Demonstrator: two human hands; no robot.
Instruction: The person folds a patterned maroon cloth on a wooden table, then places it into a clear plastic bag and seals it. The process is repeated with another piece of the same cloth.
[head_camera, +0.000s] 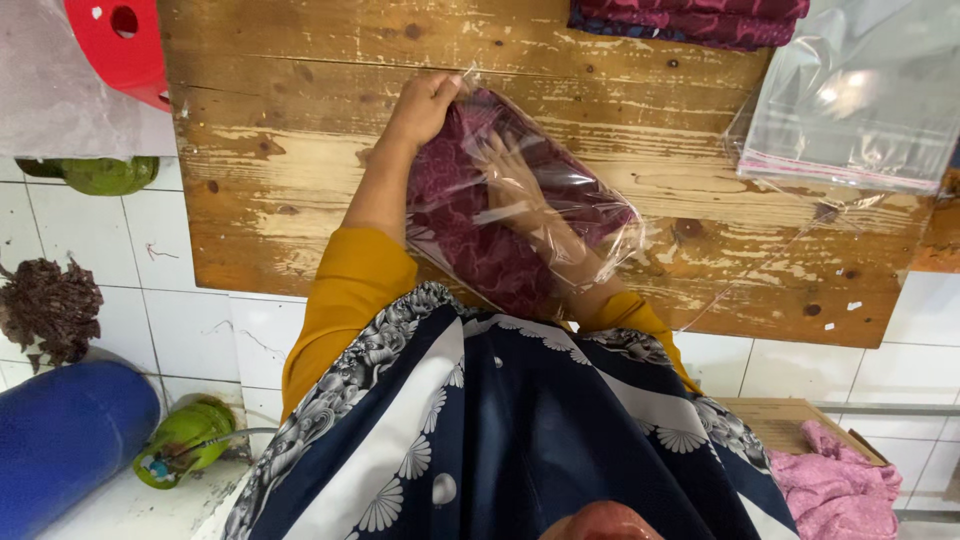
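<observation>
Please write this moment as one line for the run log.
left hand: grips top edge of clear plastic bag | right hand: inside bag, on folded maroon patterned cloth | surface: worn wooden table

The person wears a top with long sleeves in mustard yellow. The left sleeve (345, 300) covers the arm down to a point below the elbow, and the forearm after it is bare. The right sleeve (632, 315) shows only as a small yellow part near the wrist. Over the chest hangs a large scarf (500, 430) in dark navy blue. It has wide white bands with a pattern of fan-shaped flowers, and its border carries grey and white floral ornaments. The cloth falls in soft folds. No rings, no watch and no bracelet can be made out on the hands.
</observation>
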